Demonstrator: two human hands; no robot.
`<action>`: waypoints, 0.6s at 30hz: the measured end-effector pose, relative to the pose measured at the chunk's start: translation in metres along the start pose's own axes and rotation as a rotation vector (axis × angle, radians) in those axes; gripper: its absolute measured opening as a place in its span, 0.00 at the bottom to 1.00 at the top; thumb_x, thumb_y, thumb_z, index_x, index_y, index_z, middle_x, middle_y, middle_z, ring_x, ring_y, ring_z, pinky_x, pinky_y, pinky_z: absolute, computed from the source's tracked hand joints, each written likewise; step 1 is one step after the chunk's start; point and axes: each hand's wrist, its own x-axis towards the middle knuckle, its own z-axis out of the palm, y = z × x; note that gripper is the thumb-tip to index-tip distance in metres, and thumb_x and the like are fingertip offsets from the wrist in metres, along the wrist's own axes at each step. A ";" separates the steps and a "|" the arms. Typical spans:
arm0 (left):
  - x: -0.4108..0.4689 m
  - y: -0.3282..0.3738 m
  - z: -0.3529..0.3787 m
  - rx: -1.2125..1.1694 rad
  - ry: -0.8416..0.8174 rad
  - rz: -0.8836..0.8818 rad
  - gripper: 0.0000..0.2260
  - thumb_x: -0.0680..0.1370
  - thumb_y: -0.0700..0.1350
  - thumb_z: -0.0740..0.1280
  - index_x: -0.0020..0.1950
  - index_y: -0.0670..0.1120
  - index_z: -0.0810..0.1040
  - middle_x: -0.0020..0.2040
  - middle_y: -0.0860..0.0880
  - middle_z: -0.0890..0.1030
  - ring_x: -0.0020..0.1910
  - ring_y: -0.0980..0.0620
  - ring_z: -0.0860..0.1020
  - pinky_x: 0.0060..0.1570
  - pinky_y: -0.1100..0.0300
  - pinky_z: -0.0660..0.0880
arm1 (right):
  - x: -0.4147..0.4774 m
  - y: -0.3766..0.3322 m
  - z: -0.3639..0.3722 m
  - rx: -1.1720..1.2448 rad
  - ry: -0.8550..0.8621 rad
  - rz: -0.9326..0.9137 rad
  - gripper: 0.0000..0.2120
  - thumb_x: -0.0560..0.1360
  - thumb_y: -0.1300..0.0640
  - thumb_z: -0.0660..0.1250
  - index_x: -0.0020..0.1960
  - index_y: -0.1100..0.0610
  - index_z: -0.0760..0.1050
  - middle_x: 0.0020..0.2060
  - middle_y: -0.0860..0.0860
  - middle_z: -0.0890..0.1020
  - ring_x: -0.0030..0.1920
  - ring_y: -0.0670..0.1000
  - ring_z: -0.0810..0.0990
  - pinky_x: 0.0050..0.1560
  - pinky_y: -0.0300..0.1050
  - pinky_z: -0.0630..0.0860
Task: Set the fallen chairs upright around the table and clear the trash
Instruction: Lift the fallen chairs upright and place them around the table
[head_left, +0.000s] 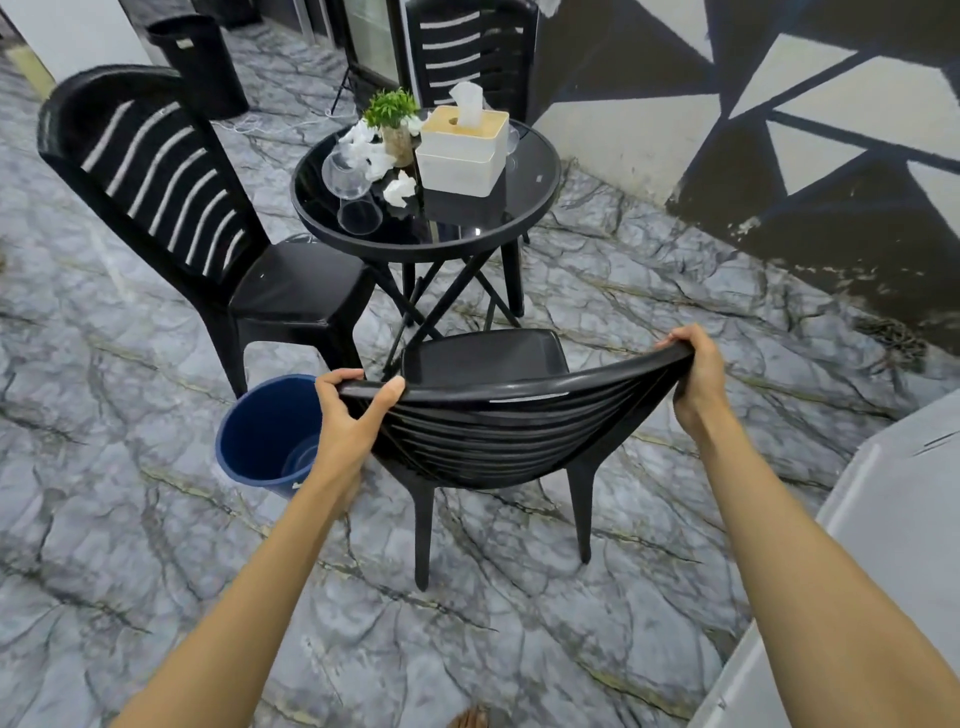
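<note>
Head view; clock positions are read from the table (522, 195) as centre.

Student: What do the hands hold?

Tutor: Both hold the top rail of the near chair (498, 441), at 6 o'clock. The left hand (348, 421) is clamped on the rail's left end, thumb over the top and fingers curled behind. The right hand (698, 379) is clamped on the right end, fingers wrapped over the edge.

Student: How does that chair stand?

Tutor: Upright, with its seat toward the table. Two back legs reach the floor (156, 545); the front legs are hidden.

Student: And the other chairs?

Tutor: The left chair (291, 286) stands upright at 9 o'clock, a seat corner just under the table rim. The far chair (472, 52) stands upright at 12 o'clock, close behind the table; only its back shows.

Student: Where is the trash?

Tutor: Crumpled tissues (371, 150) lie on the tabletop toward 10 o'clock, between a plant (392, 111) and two clear glasses (345, 174). One wad (399, 189) lies apart from them, nearer the centre, just beside the tissue box (462, 150).

Student: Which bins are in view?

Tutor: A blue bin (265, 431) stands on the floor at 7 o'clock, just left of the near chair and partly behind the left forearm. A black bin (200, 62) stands at 10 o'clock, well beyond the left chair.
</note>
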 end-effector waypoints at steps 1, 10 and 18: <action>0.005 0.001 0.001 -0.011 -0.001 0.004 0.26 0.64 0.59 0.71 0.55 0.53 0.63 0.54 0.49 0.71 0.53 0.50 0.73 0.52 0.57 0.72 | 0.000 0.003 0.003 0.004 0.033 -0.021 0.07 0.67 0.54 0.65 0.36 0.56 0.69 0.34 0.50 0.70 0.33 0.47 0.68 0.35 0.42 0.64; 0.020 0.000 0.013 -0.032 0.050 0.062 0.16 0.75 0.49 0.67 0.57 0.51 0.63 0.48 0.54 0.70 0.46 0.57 0.73 0.45 0.64 0.70 | 0.014 0.001 0.025 0.180 0.103 -0.012 0.08 0.71 0.60 0.62 0.39 0.52 0.62 0.36 0.49 0.67 0.34 0.47 0.66 0.35 0.42 0.63; 0.018 -0.007 0.037 -0.041 0.050 0.039 0.19 0.69 0.57 0.71 0.53 0.57 0.64 0.59 0.47 0.69 0.57 0.49 0.71 0.58 0.55 0.70 | 0.035 -0.012 0.009 0.086 0.034 0.018 0.06 0.75 0.57 0.60 0.41 0.53 0.63 0.36 0.48 0.69 0.33 0.45 0.67 0.28 0.36 0.66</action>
